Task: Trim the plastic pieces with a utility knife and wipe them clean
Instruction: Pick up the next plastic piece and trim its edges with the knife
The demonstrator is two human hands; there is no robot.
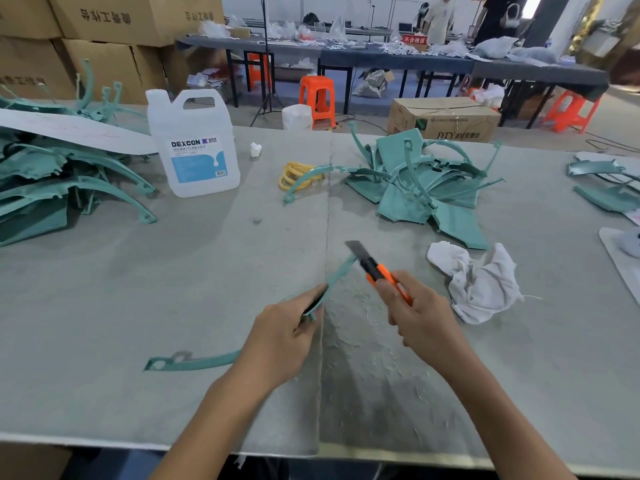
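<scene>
My left hand grips a long curved teal plastic piece. One end of the piece lies on the grey table to the left; the other end rises past my fingers toward the knife. My right hand holds an orange and black utility knife, blade out. The blade sits against the upper tip of the piece. A crumpled white cloth lies just right of my right hand.
A heap of teal pieces lies behind the cloth, another heap at far left, more at the right edge. A DEXCON jug and yellow rubber bands stand mid-table. Shavings litter the table near my hands.
</scene>
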